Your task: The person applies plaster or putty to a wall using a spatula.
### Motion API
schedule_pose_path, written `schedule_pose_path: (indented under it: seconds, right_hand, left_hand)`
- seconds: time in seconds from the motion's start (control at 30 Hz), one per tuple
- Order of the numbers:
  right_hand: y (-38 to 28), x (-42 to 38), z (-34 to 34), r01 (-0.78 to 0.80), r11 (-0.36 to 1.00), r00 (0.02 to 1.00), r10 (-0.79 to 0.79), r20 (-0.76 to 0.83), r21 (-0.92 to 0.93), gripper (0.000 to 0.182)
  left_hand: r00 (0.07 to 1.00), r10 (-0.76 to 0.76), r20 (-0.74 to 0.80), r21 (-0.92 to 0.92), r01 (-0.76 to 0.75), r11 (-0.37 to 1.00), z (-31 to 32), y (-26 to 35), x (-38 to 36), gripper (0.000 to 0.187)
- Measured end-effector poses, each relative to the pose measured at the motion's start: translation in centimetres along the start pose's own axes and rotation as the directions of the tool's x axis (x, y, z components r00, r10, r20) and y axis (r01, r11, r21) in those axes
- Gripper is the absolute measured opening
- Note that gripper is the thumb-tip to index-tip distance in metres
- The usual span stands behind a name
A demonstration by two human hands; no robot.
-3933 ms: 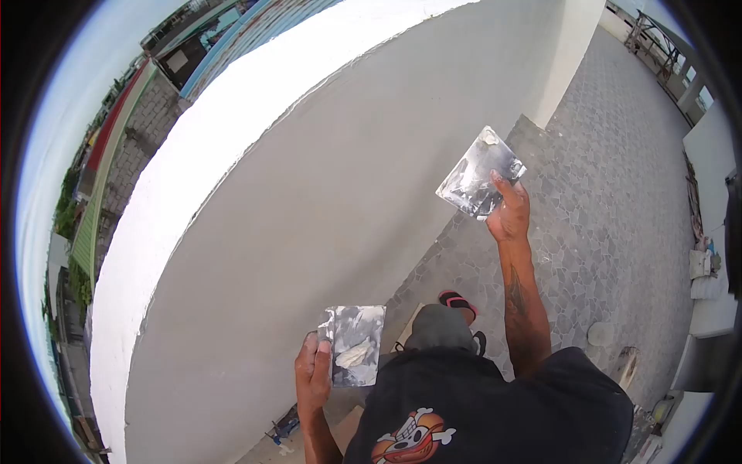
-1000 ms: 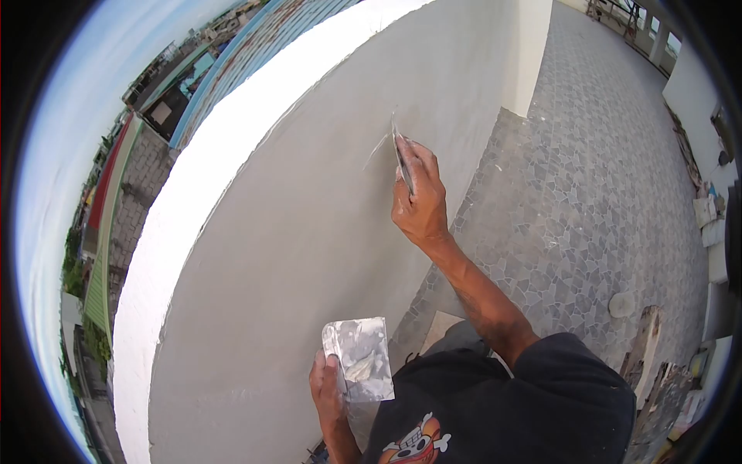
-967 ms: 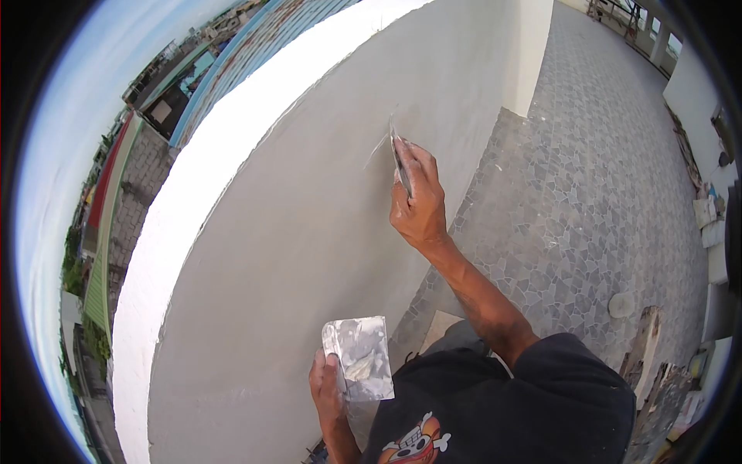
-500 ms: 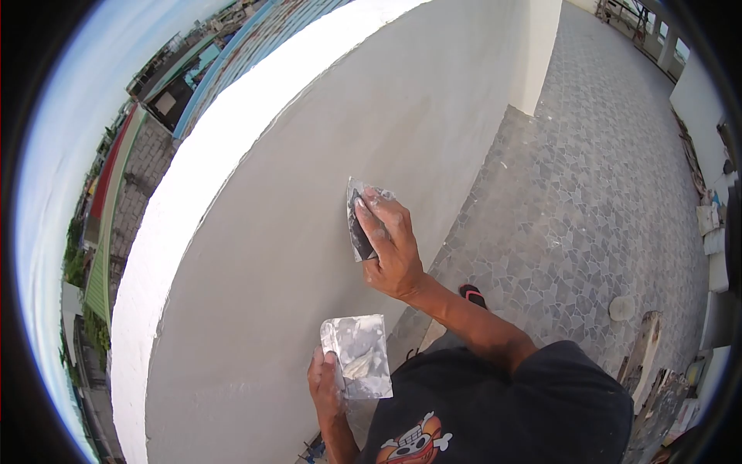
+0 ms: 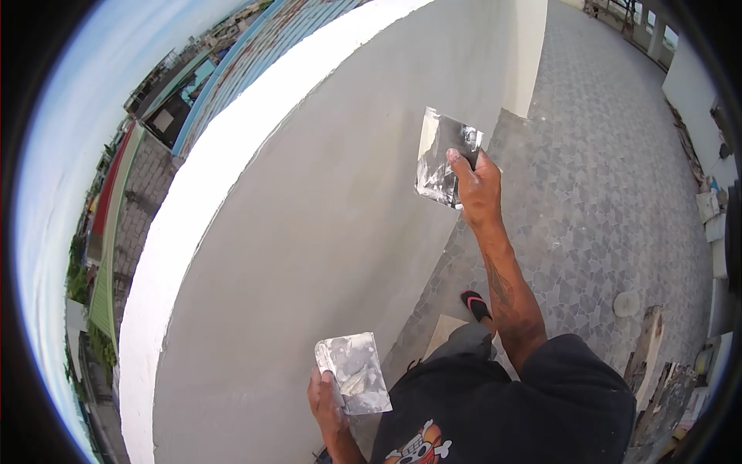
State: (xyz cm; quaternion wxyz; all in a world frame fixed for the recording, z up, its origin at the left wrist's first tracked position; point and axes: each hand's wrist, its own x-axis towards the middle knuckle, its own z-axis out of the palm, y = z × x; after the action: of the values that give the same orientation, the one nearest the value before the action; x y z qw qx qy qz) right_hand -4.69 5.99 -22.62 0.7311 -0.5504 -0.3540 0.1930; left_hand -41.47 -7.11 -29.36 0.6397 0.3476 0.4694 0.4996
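My right hand [image 5: 479, 185] is closed round a putty-smeared metal blade [image 5: 439, 166], its face turned up toward the camera, beside the grey wall [image 5: 325, 185]. Lower down, my left hand [image 5: 326, 398] grips the left edge of a square plate [image 5: 354, 373], which is coated with white filler and carries a small lump of it. The thumb lies on top of the plate; the fingers beneath are partly hidden.
The wall has a bright white top edge [image 5: 209, 166], with rooftops beyond it. A patterned tile floor [image 5: 580, 209] runs along the right, with a round pale disc [image 5: 626, 304] and weathered boards [image 5: 649, 363]. A sandalled foot [image 5: 476, 305] stands near the wall.
My right hand has moved up and right with the blade, which has turned from nearly edge-on to face the camera. My left hand and the plate are slightly lower, and more of the foot shows.
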Motion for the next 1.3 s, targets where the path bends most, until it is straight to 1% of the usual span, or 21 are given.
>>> schedule_pose_path:
  seconds: [0.03, 0.07, 0.17, 0.2, 0.3, 0.33, 0.43, 0.53, 0.6, 0.63, 0.73, 0.8, 0.93, 1.0, 1.07, 1.1, 1.13, 1.17, 1.2, 1.27, 1.3]
  right_hand:
    - [-0.1, 0.3, -0.3, 0.037, 0.997, 0.999, -0.039, -0.032, -0.066, 0.022]
    - [-0.5, 0.5, -0.5, 0.033, 0.964, 0.998, -0.045, -0.037, -0.264, 0.026]
    - [1.2, 1.2, 0.4, 0.192, 0.883, 0.980, -0.198, 0.031, -0.429, 0.030]
    - [1.8, 1.3, 0.9, 0.215, 0.854, 0.976, -0.203, 0.076, -0.473, 0.032]
    - [4.1, 1.6, 3.0, 0.493, 0.744, 0.861, -0.493, 0.127, -0.450, 0.034]
    - [4.3, 1.3, 3.2, 0.412, 0.810, 0.910, -0.386, 0.151, -0.418, 0.038]
    - [4.6, 0.8, 3.8, 0.443, 0.789, 0.891, -0.437, 0.118, -0.425, 0.038]
    - [4.8, 0.0, 4.4, 0.526, 0.734, 0.841, -0.524, 0.133, -0.430, 0.041]
    - [4.7, -1.2, 4.8, 0.525, 0.738, 0.845, -0.511, 0.159, -0.423, 0.050]
    - [4.5, -2.1, 5.0, 0.525, 0.741, 0.847, -0.503, 0.171, -0.419, 0.055]
    - [3.7, -5.4, 6.1, 0.524, 0.752, 0.851, -0.485, 0.203, -0.400, 0.062]
    - [3.9, -7.2, 6.9, 0.596, 0.710, 0.802, -0.552, 0.228, -0.375, 0.062]
    - [4.6, -11.3, 7.2, 0.714, 0.631, 0.700, -0.643, 0.309, -0.303, 0.060]
    - [4.3, -11.9, 6.0, 0.759, 0.624, 0.634, -0.648, 0.421, -0.183, 0.059]
    - [3.2, -11.3, 4.3, 0.792, 0.606, 0.558, -0.663, 0.500, -0.080, 0.060]
    - [2.7, -10.6, 3.6, 0.768, 0.627, 0.612, -0.659, 0.437, -0.130, 0.055]
    - [2.5, -9.5, 3.1, 0.740, 0.649, 0.660, -0.652, 0.373, -0.175, 0.051]
    - [2.5, -7.3, 2.4, 0.536, 0.799, 0.843, -0.489, 0.223, -0.273, 0.041]
    - [2.7, -4.7, 2.1, 0.289, 0.901, 0.956, -0.287, 0.056, -0.324, 0.033]
    - [3.9, -1.0, 2.0, 0.406, 0.803, 0.892, -0.452, -0.002, -0.436, 0.028]
    - [3.7, 0.0, 2.3, 0.374, 0.821, 0.912, -0.411, 0.007, -0.431, 0.029]
  left_hand:
    - [1.000, 0.001, 0.001, -0.007, -0.001, 1.000, 0.3, 0.1, -0.1, 0.033]
    - [1.000, -0.001, 0.001, -0.013, 0.001, 1.000, 0.5, 0.3, -0.3, 0.033]
    - [0.999, -0.017, 0.032, -0.008, 0.017, 1.000, 0.4, 0.8, -0.2, 0.032]
    - [0.999, -0.020, 0.048, -0.004, 0.020, 1.000, 0.2, 0.8, -0.1, 0.032]
    - [0.999, -0.003, 0.034, 0.054, 0.001, 0.999, -0.1, 0.7, 0.1, 0.030]
    - [0.999, -0.003, 0.035, 0.058, 0.001, 0.998, -0.4, 0.6, 0.1, 0.030]
    - [1.000, -0.006, 0.027, 0.058, 0.005, 0.998, -0.6, 0.3, 0.2, 0.028]
    - [1.000, -0.025, -0.003, 0.039, 0.025, 0.999, -0.3, 0.4, 0.1, 0.027]
    - [0.999, -0.039, -0.035, 0.025, 0.040, 0.999, 0.2, 0.6, -0.1, 0.027]
    - [0.999, -0.036, -0.019, 0.036, 0.036, 0.999, 0.0, 0.6, -0.1, 0.027]
    - [0.999, -0.036, 0.022, 0.070, 0.034, 0.997, -0.8, 0.3, 0.2, 0.030]
    - [0.998, -0.046, 0.032, 0.089, 0.043, 0.995, -0.9, 0.0, 0.4, 0.035]
    - [0.998, -0.055, 0.041, 0.080, 0.051, 0.995, -0.2, 0.8, 0.4, 0.035]
    - [0.997, -0.037, 0.066, 0.075, 0.032, 0.997, 0.2, 1.3, 0.3, 0.035]
    - [0.994, -0.023, 0.111, 0.124, 0.009, 0.992, -1.1, 0.8, 0.6, 0.037]
    - [0.991, -0.016, 0.135, 0.148, -0.004, 0.989, -1.4, 0.7, 0.8, 0.038]
    - [0.992, -0.005, 0.123, 0.137, -0.012, 0.990, -0.8, 0.9, 0.8, 0.039]
    - [0.994, 0.004, 0.108, 0.125, -0.018, 0.992, -0.1, 1.1, 0.4, 0.040]
    - [0.996, 0.013, 0.086, 0.112, -0.022, 0.993, 0.3, 1.1, 0.2, 0.041]
    - [0.996, 0.019, 0.084, 0.095, -0.027, 0.995, -0.2, 0.5, 0.3, 0.042]
    - [0.996, 0.023, 0.083, 0.085, -0.030, 0.996, -0.2, 0.4, 0.4, 0.043]
